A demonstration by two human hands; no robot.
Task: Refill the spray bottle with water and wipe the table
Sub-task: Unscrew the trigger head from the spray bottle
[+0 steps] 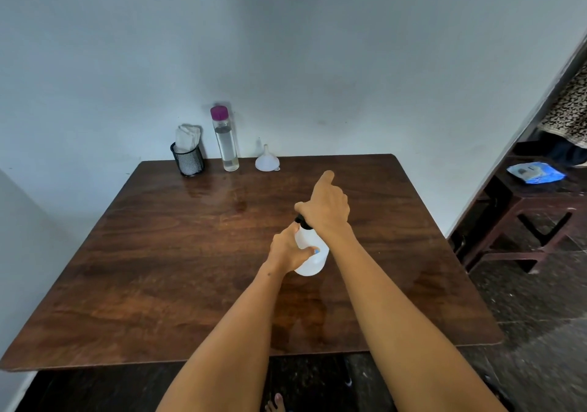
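A white spray bottle (313,257) with a black top stands near the middle of the dark wooden table (158,252). My left hand (287,249) grips its white body from the left. My right hand (327,205) is curled over the black spray head, with the index finger pointing forward. The spray head is mostly hidden under that hand. At the back edge stand a clear water bottle (225,140) with a purple cap, a small white funnel (267,160) lying mouth down, and a black mesh cup (188,159) holding a folded white cloth (186,138).
The table stands against a pale wall at the back and left. To the right, past a door frame, a dark wooden stool (524,221) carries a blue packet (535,173). A bare foot (275,403) shows below the table's front edge.
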